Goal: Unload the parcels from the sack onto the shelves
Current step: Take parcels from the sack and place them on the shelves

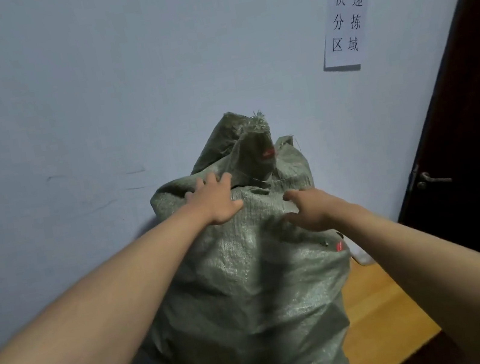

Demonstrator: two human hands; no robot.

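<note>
Currently both hands on top of sack. L hand [214, 200]: palm down on the upper fold of the green woven sack [248, 275], fingers spread and reaching over the fabric edge toward the opening, tips partly sunk in the folds; thumb lies along the front face. Not clear if fingers pinch cloth or just press it, so grip can't be told. R hand [308, 210]: fingers curled into the fabric just below the rim, bunching a pleat of it, thumb pointing inward toward L hand. Hands near each other, not touching.

Sack stands upright on a wooden tabletop [378, 311], back against the pale wall [88, 80]. Mouth loosely crumpled, frayed flap sticking up at rear; small red mark near the mouth, another red tag on its right flank. Contents not visible.

Paper sign [345, 21] w/ printed characters fixed to wall, upper right. Dark door [474, 110] w/ metal lever handle [432, 180] at far right.
</note>
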